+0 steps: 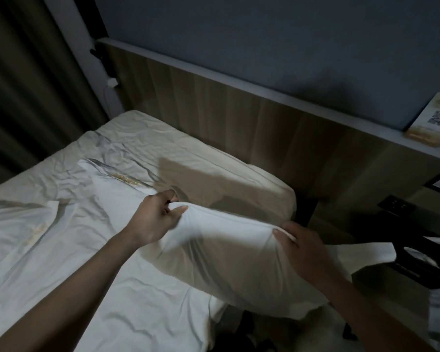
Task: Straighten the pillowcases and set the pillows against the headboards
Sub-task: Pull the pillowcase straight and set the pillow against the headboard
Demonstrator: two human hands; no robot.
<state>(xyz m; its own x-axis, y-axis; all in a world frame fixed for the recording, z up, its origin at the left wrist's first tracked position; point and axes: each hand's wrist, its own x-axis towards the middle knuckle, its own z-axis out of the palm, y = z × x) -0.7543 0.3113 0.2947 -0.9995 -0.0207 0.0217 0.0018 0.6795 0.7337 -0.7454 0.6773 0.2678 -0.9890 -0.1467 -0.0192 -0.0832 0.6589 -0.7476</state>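
A white pillow (pixel 229 252) in its pillowcase hangs lifted over the bed's near right corner. My left hand (pixel 158 217) grips its upper left corner, fingers curled into the fabric. My right hand (pixel 302 242) pinches the upper right corner, with the loose end of the case trailing to the right. The wooden headboard (pixel 239 115) runs along the wall behind the bed. A second pillow (pixel 117 184) with a gold mark lies flat on the crumpled sheet to the left.
The bare mattress (pixel 214 161) shows near the headboard. A card (pixel 432 118) stands on the headboard ledge at right. A dark bedside table (pixel 396 240) with sockets sits right of the bed. Curtains (pixel 23 85) hang at left.
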